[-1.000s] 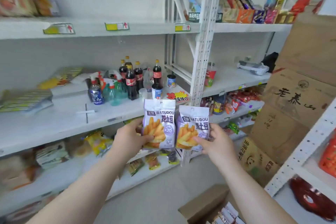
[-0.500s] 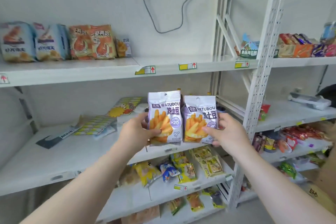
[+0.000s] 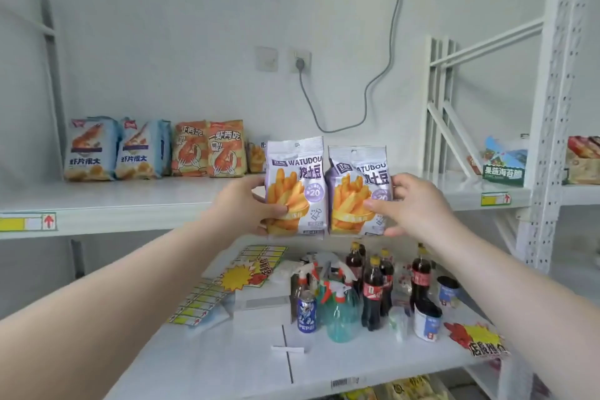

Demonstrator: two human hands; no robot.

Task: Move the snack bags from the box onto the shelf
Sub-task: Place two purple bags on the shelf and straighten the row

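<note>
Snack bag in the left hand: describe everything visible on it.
The left snack bag is a glossy lilac-and-white pouch printed WATUDOU, with a fries picture, a round "20" badge and a hang hole in its crimped top. Apparently sealed, it is held upright in front of the upper shelf edge. The left hand grips its lower outer edge, thumb across the front. Its other edge appears to touch the second bag.

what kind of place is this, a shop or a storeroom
Likely a small shop, or its stockroom: white metal shelving with yellow labels on the edges, shrimp-chip bags lined up facing out, and cola bottles below.
</note>
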